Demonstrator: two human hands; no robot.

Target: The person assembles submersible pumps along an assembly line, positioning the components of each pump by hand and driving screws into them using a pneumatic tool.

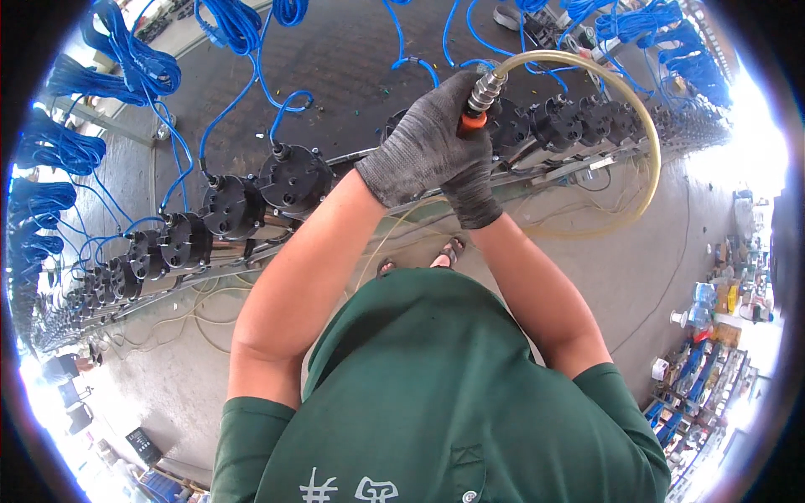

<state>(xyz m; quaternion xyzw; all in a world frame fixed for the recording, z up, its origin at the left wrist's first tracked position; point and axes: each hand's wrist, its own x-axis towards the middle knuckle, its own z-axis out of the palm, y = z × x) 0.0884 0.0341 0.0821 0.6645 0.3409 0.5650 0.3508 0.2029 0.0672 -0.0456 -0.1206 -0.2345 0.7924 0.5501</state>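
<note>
Both my hands wear dark grey knit gloves and meet over the row of black cylinders. My left hand [423, 138] is closed, its fingers wrapped toward the top of an air tool [473, 121] with an orange collar. Just below and partly behind it, my right hand [471, 186] is closed on the same tool; its fingers are mostly hidden. A metal hose coupling [486, 90] rises from the tool. From it a yellowish clear hose [650, 126] loops out to the right and back under my right forearm. The tool's lower end is hidden by the gloves.
Black-capped cylinders [293, 180] with blue cables stand in a long row across the dark bench [352, 75]. Bundles of blue cable [231, 25] hang at the far side. Thin hoses lie on the grey floor [180, 369]. Stocked shelves [700, 386] stand at right.
</note>
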